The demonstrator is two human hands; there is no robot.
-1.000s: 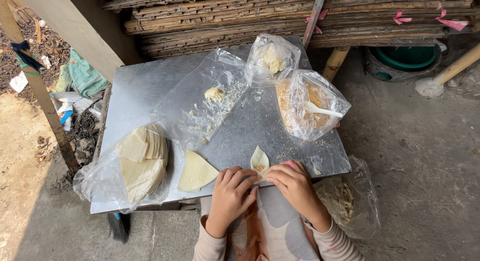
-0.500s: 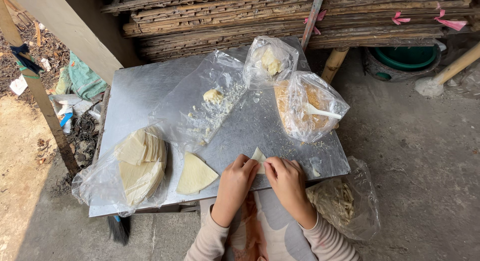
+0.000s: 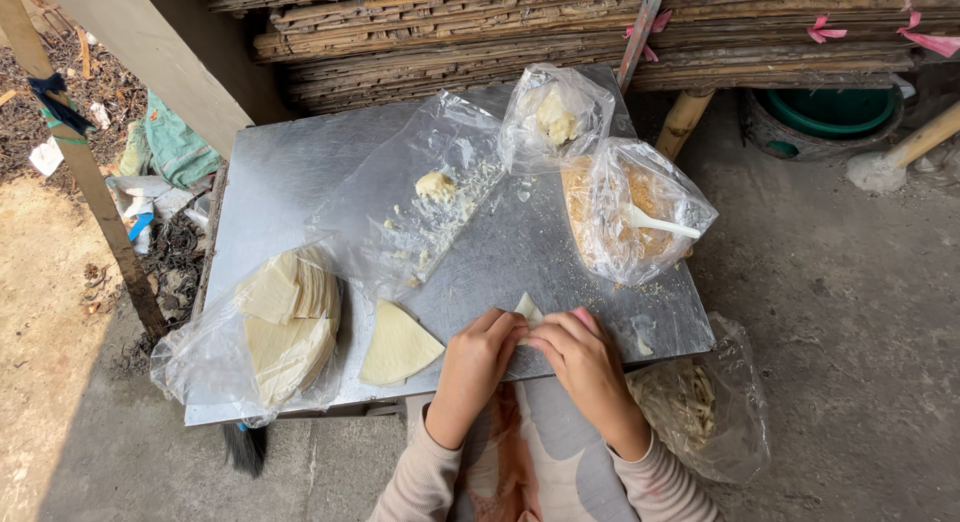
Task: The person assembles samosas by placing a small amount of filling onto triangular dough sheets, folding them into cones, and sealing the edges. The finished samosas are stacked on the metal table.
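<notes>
Low in the middle of the frame we have our left hand (image 3: 478, 360) and right hand (image 3: 580, 367) drawn close together at the near edge of the metal table (image 3: 270, 182), fingertips of both pinching a small pale wrapper (image 3: 527, 309) whose pointed tip shows just above our fingers. Most of it is hidden under them, so we cannot tell how far it is folded. We judge it light, thin and soft, likely to tear or crease if pulled, so we would hold it gently along the edges and at the fold, not at the thin tip.

Just to the left of our left hand lies a flat wedge-shaped wrapper (image 3: 397, 344), loose on the table. Further left, at the table's lower left corner, a clear bag holds a stack of wrappers (image 3: 285, 322). At the lower right, hanging beside the table, is a bag of pale strips (image 3: 685, 402).

Toward the centre a spread plastic sheet (image 3: 420, 202) carries a small lump of filling (image 3: 434, 185) and crumbs. In the upper right part of the table stand a bag of orange filling (image 3: 620, 217) with a white spoon (image 3: 655, 222) in it, and behind it a smaller bag of pale pieces (image 3: 555, 117). Beyond, stacked bamboo poles (image 3: 600, 32) fill the top of the frame.
</notes>
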